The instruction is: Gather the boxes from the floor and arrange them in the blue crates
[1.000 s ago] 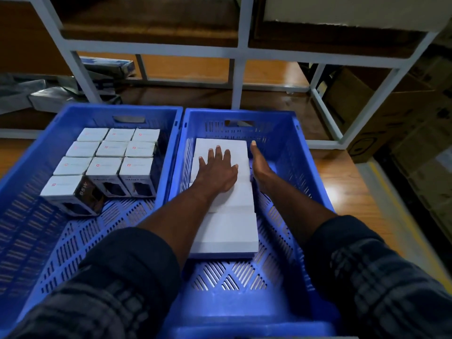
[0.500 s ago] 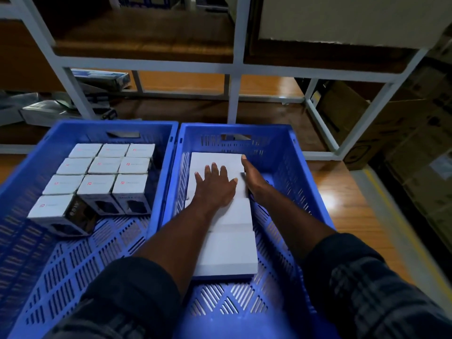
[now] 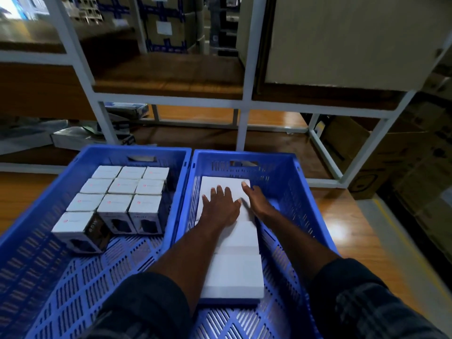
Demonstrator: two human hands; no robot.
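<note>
1. a white rack [image 3: 245,99] with wooden shelves stands behind everything, and cardboard cartons [image 3: 391,155] sit on the floor to its right.
2. two blue crates stand side by side and touching in front of the rack: the left crate [image 3: 61,289] and the right crate [image 3: 291,192].
3. both bare forearms reach forward into the right crate, with dark sleeves pushed up near the elbows.
4. three flat white boxes [image 3: 234,275] lie in a row along the right crate's floor, running from the far wall toward the person.
5. the left hand [image 3: 220,206] lies palm down on the far flat box, fingers straight and spread, gripping nothing.
6. the right hand [image 3: 256,201] stands on edge against that box's right side, fingers straight and together, pressing rather than holding.
7. ten small white-topped boxes [image 3: 122,185] stand in the left crate's far half: a three-by-three block, plus one at its near left corner.
</note>
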